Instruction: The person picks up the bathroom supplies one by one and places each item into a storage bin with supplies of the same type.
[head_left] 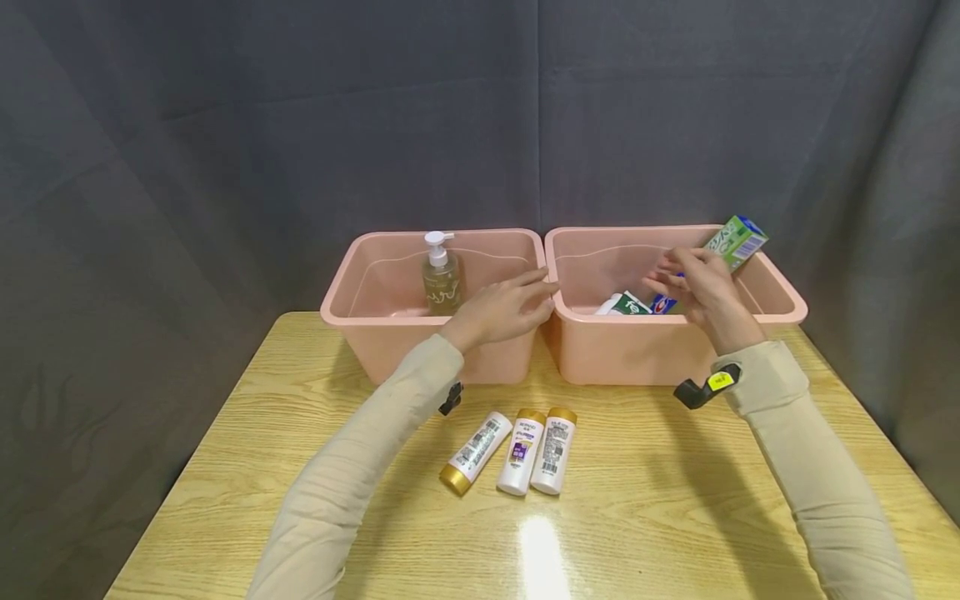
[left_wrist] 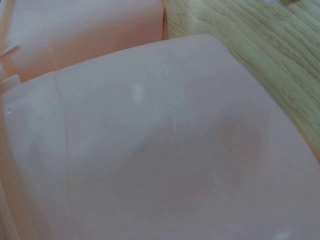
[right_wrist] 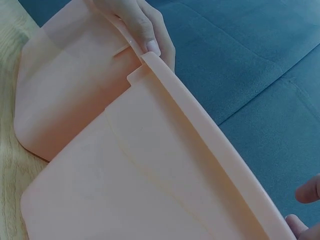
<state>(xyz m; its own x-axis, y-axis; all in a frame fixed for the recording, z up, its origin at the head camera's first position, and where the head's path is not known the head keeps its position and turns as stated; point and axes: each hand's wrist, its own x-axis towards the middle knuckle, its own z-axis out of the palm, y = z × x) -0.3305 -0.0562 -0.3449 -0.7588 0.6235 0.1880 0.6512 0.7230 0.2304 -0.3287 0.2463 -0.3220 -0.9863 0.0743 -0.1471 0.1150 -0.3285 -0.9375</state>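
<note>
My left hand [head_left: 510, 310] is over the front right corner of the left pink bin [head_left: 431, 322], fingers stretched toward where the two bins meet. The right wrist view catches this same left hand [right_wrist: 145, 25] at the rim. Above the inside of the right pink bin [head_left: 630, 350], my right hand [head_left: 703, 285] has its fingers loosely bent and spread, with nothing seen between them. Below it lie a white and green tube [head_left: 628, 304] and a blue package [head_left: 663, 304]. A green box [head_left: 735, 242] leans upright in that bin's back right corner.
A pump bottle [head_left: 442, 279] of olive liquid stands in the left bin. On the wooden table [head_left: 637, 533], in front of the bins, lie three white bottles with gold caps: one slanted [head_left: 477, 450], one central [head_left: 521, 454], one right [head_left: 553, 454]. A dark curtain [head_left: 450, 108] hangs behind.
</note>
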